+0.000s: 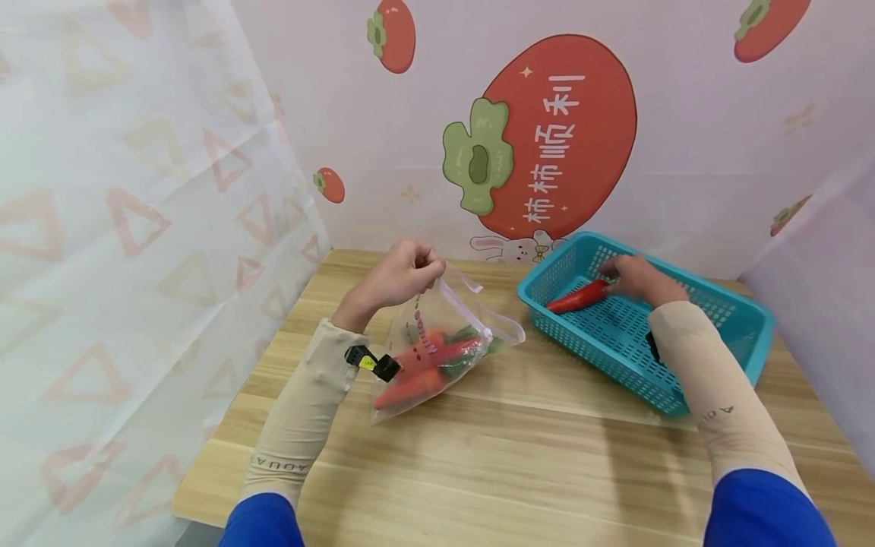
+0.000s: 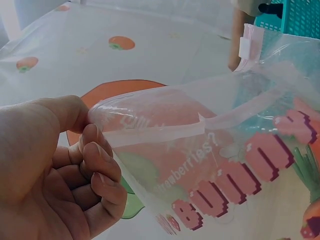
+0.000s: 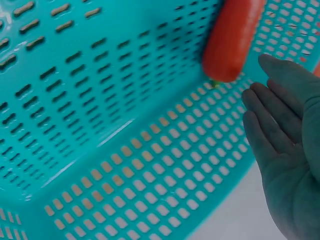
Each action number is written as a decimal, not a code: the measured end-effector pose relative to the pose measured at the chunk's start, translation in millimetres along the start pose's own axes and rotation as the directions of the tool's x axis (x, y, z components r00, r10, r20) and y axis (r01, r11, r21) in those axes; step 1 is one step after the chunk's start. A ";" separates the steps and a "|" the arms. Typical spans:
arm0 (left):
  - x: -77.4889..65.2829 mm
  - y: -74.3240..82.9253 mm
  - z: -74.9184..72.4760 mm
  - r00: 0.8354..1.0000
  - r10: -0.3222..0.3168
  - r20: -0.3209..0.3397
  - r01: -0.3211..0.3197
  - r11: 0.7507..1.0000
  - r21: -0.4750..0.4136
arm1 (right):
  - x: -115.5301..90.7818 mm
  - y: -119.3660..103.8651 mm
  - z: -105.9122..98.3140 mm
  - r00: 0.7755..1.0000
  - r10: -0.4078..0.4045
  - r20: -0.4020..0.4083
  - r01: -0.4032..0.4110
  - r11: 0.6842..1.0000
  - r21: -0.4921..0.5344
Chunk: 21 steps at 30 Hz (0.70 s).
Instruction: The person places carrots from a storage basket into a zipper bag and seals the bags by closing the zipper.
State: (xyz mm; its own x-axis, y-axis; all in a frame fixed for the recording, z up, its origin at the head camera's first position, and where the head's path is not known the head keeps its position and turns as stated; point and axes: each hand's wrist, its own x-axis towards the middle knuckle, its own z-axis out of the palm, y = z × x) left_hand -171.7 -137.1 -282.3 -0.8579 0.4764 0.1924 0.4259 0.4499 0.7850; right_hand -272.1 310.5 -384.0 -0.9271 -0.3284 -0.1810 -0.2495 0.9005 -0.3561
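Observation:
My left hand (image 1: 402,275) pinches a top corner of a clear zip bag (image 2: 170,115) between thumb and forefinger, its other fingers curled loosely. The bag has pink "BUNNY" lettering and a white slider (image 2: 244,47), and its mouth gapes a little. Through the film show an orange carrot (image 1: 410,387) and a long red pepper (image 1: 456,351) with green tops. Inside the blue-green basket (image 3: 100,112), a red pepper (image 1: 579,296) lies with its stem end toward my right hand (image 1: 637,277). In the right wrist view that hand's fingers are extended beside the pepper, with a gap between them.
The basket's rim (image 1: 760,323) stands on the right side of the wooden table (image 1: 478,471), near the back wall. A printed cloth (image 1: 137,304) hangs on the left, and a persimmon-patterned cloth (image 1: 683,152) covers the back.

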 end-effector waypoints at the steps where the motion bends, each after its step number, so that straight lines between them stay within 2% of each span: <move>1: 0.2 -0.1 0.1 1.000 0.001 -0.001 -0.001 1.000 0.001 | 0.8 2.0 1.5 1.000 0.011 0.002 -0.011 1.000 0.000; 5: 1.0 -0.2 1.0 1.000 -0.001 -0.005 0.001 1.000 0.006 | 2.7 8.0 4.7 0.999 0.047 0.009 -0.047 0.999 -0.005; 11: 0.7 0.6 3.1 1.000 0.003 0.002 -0.003 1.000 -0.003 | 6.0 13.7 7.7 0.998 0.055 0.015 -0.055 0.998 -0.016; 21: -0.3 1.2 4.0 1.000 -0.002 0.012 0.002 1.000 -0.008 | 8.3 9.6 14.3 1.000 0.004 0.011 -0.003 0.995 -0.099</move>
State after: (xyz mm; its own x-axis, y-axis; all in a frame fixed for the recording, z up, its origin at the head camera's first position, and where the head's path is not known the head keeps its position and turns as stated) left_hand -169.7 -133.6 -283.8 -0.8552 0.4848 0.1836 0.4218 0.4449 0.7900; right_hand -278.2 312.3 -402.0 -0.9248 -0.3282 -0.1924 -0.2736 0.9252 -0.2630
